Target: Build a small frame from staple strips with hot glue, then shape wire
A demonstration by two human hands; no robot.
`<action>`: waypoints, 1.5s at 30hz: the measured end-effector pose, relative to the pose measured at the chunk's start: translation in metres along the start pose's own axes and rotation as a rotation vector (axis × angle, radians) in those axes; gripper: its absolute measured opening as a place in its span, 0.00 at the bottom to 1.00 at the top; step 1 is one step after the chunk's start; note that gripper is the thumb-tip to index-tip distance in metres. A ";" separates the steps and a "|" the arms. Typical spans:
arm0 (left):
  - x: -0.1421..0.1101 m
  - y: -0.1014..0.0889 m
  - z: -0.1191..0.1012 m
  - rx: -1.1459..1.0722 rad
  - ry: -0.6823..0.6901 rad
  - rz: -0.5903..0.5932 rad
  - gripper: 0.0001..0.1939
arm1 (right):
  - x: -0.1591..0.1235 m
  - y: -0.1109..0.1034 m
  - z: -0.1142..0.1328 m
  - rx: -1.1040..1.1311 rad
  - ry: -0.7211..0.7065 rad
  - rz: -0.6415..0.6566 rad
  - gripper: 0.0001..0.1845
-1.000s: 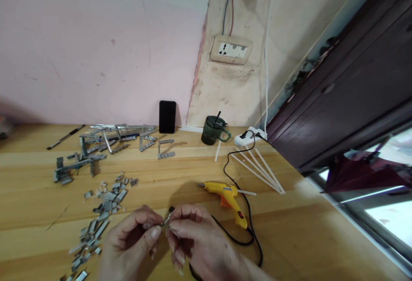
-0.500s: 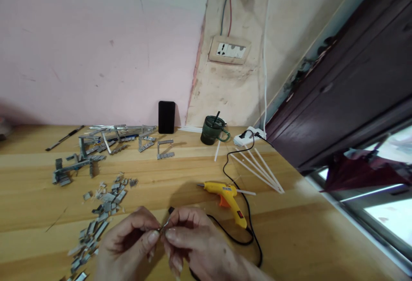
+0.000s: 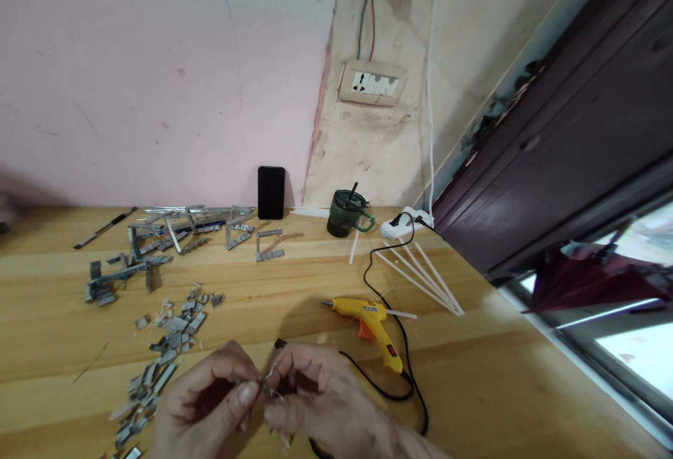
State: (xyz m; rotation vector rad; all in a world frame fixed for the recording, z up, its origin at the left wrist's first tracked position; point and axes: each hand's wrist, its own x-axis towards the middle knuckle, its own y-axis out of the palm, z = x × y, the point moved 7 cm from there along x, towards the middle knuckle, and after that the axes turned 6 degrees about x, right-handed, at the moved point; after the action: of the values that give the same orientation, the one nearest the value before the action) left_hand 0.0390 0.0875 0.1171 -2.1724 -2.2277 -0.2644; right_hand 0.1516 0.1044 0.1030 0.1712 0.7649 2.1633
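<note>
My left hand [image 3: 218,396] is closed, its thumb and forefinger pinching a thin silvery wire [image 3: 271,371]. Two bent ends of the wire spread out to the right of that pinch. Curled around those ends is my right hand [image 3: 315,392], with forefinger by the upper strand and thumb by the lower one. Part of the wire is hidden by the fingers. Just behind the right fingertips lies a small black object [image 3: 280,343], partly covered. A yellow glue gun [image 3: 371,319] with an orange trigger rests on the table beyond my right hand.
Small grey folded pieces [image 3: 176,333] are scattered at left. Behind them lie assembled grey frames [image 3: 120,270] and a pen [image 3: 105,228]. A phone [image 3: 271,193] leans on the wall, near a green mug [image 3: 345,214], white glue sticks [image 3: 420,273] and a power strip [image 3: 407,222]. A black cord [image 3: 407,347] loops at right.
The right thumb and forefinger have moved apart, and the wire's two ends now show spread between them. The left hand keeps its pinch. The view has shifted slightly.
</note>
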 end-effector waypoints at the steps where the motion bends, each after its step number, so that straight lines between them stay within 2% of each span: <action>1: 0.000 0.000 0.001 -0.006 -0.014 -0.003 0.02 | 0.000 0.000 0.000 -0.021 -0.019 -0.004 0.15; 4: -0.003 0.001 0.005 -0.038 -0.053 -0.041 0.03 | 0.001 0.001 -0.001 -0.012 -0.092 0.009 0.15; 7: -0.004 0.000 0.004 -0.068 -0.046 -0.083 0.04 | 0.004 0.007 -0.004 0.132 -0.083 0.107 0.15; 10: -0.002 -0.002 -0.001 -0.041 -0.008 -0.078 0.03 | 0.007 0.010 -0.010 0.313 0.025 0.183 0.16; 14: 0.001 -0.006 -0.008 0.062 0.086 -0.070 0.03 | 0.008 0.011 -0.025 0.453 0.211 0.215 0.20; 16: 0.002 -0.007 -0.011 0.109 0.136 -0.078 0.04 | 0.008 0.012 -0.031 0.492 0.252 0.228 0.19; 22: -0.002 -0.003 -0.022 0.166 0.288 -0.064 0.07 | 0.006 0.016 -0.034 0.485 0.186 0.217 0.19; 28: -0.004 -0.003 -0.028 0.187 0.335 -0.087 0.09 | 0.006 0.020 -0.032 0.527 0.177 0.248 0.12; 31: -0.003 -0.003 -0.027 0.212 0.326 -0.099 0.08 | 0.008 0.017 -0.035 0.477 0.153 0.207 0.09; 34: -0.003 -0.003 -0.022 0.210 0.279 -0.105 0.07 | 0.010 0.013 -0.034 0.349 0.086 0.141 0.12; 36: -0.003 -0.004 -0.019 0.207 0.251 -0.107 0.07 | 0.011 0.010 -0.027 0.161 -0.002 0.093 0.14; 37: -0.003 -0.003 -0.018 0.209 0.246 -0.103 0.06 | 0.012 0.007 -0.020 0.024 -0.084 0.060 0.14; 39: -0.002 -0.003 -0.019 0.209 0.245 -0.089 0.06 | 0.009 0.006 0.003 -0.295 -0.343 -0.006 0.13; 42: 0.000 -0.001 -0.019 0.219 0.226 -0.051 0.06 | -0.004 0.017 0.032 -0.760 -0.701 -0.042 0.12; 45: 0.001 -0.001 -0.015 0.214 0.143 -0.052 0.06 | -0.014 0.028 0.041 -1.198 -0.840 -0.011 0.16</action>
State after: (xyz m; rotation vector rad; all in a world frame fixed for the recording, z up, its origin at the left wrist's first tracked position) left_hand 0.0360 0.0864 0.1323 -1.9272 -2.1287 -0.1667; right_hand 0.1572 0.0996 0.1545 0.3813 -0.9829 1.9106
